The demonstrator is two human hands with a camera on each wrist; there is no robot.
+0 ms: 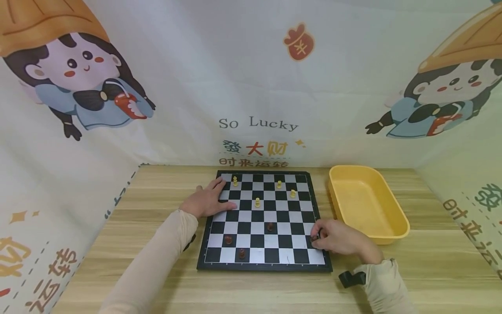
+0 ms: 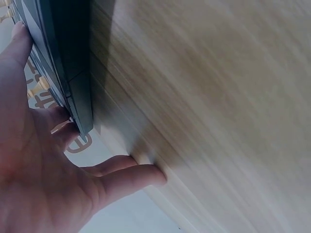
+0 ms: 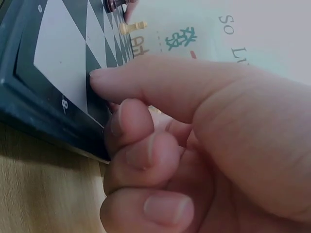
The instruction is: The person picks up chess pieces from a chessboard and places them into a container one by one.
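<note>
A black-and-white chessboard with a dark rim lies on the table. My left hand rests on its left edge; in the left wrist view some fingers touch the table and others lie on the board. At the right edge, my right hand pinches a dark brown chess piece on or just above the board. In the right wrist view, the curled fingers mostly hide that piece. Other dark pieces stand nearer me, one near the middle. Several pale yellow pieces, including one, stand farther back.
A yellow plastic basin sits right of the board, close behind my right hand. Wood-grain table surrounds the board. A printed cloth hangs behind and along both sides.
</note>
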